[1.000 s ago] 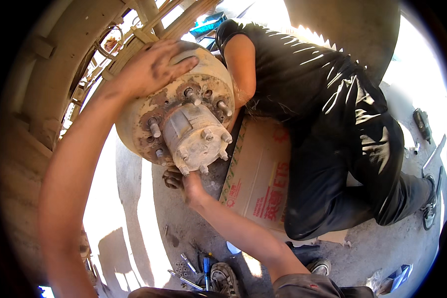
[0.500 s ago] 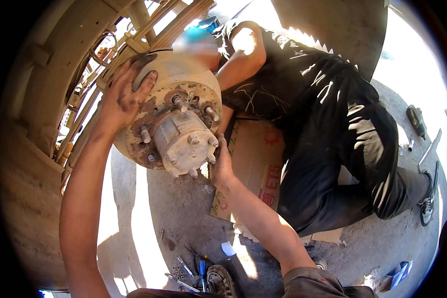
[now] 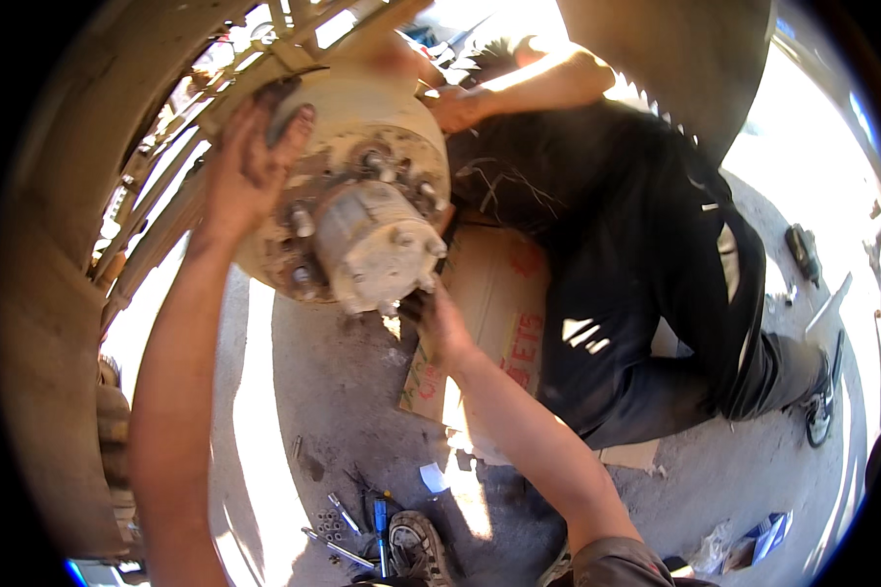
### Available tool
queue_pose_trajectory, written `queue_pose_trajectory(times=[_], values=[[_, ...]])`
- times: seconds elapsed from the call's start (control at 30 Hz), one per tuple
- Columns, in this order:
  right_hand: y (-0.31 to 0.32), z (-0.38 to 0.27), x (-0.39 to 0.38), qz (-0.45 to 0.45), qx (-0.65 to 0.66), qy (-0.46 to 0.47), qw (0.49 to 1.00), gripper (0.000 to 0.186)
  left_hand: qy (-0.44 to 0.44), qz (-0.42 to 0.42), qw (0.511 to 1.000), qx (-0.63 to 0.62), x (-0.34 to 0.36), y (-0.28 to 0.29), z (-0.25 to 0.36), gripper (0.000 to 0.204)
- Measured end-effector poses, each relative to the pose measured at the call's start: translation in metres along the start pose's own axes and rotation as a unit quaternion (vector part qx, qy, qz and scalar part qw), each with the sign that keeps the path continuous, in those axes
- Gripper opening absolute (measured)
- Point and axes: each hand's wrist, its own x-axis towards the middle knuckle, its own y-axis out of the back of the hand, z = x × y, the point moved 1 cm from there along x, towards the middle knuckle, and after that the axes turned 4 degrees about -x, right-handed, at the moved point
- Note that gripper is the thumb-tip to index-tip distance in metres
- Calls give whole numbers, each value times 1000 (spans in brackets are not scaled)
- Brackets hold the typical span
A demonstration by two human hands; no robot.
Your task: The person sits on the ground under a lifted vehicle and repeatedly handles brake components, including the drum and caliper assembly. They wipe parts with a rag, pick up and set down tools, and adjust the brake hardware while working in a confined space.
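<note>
A rusty, dusty wheel hub (image 3: 380, 249) with studs around its flange and a bolted round cap stands in front of a pale drum (image 3: 387, 103). My left hand (image 3: 250, 171), dark with grease, lies against the drum's upper left side with fingers spread. Below the hub cap, at its lower right edge, is my right hand (image 3: 442, 328). Its fingers curl up against the hub's underside, and their tips are partly hidden and blurred. Another person's hand (image 3: 457, 108) is at the drum's right edge, apart from mine.
The co-worker (image 3: 646, 254), in dark clothes, lies along the right on a cardboard sheet (image 3: 480, 313). Beams of a vehicle frame (image 3: 78, 186) rise at left. By my shoe (image 3: 419, 548) lie a blue-handled screwdriver (image 3: 381, 523), metal rods and several nuts. A dark tool (image 3: 803, 254) lies far right.
The hub sits slightly higher and farther right in view. My right hand has shifted from the hub's side to its underside. The co-worker's arm has come up to the drum's edge.
</note>
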Motion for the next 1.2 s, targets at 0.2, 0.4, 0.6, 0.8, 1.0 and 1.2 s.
queue_pose_trajectory(times=[0.2,0.4,0.6,0.8,1.0,1.2], values=[[7,-99,-5,88,-106,279,950,52,194,103,975,-31,-44,-2,55,64],[-70,-188,-3,63,-572,469,670,62,247,273,919,-140,-100,-36,70,80],[-86,-185,3,153,-711,405,554,66,309,325,886,-115,-92,-47,89,95],[-75,-190,23,23,-625,530,572,59,299,310,896,-106,-94,-48,81,95],[-88,-184,19,13,-623,543,564,57,289,308,902,-86,-98,-47,73,95],[-80,-203,27,-24,-620,499,605,70,350,289,879,-148,-97,-43,82,99]])
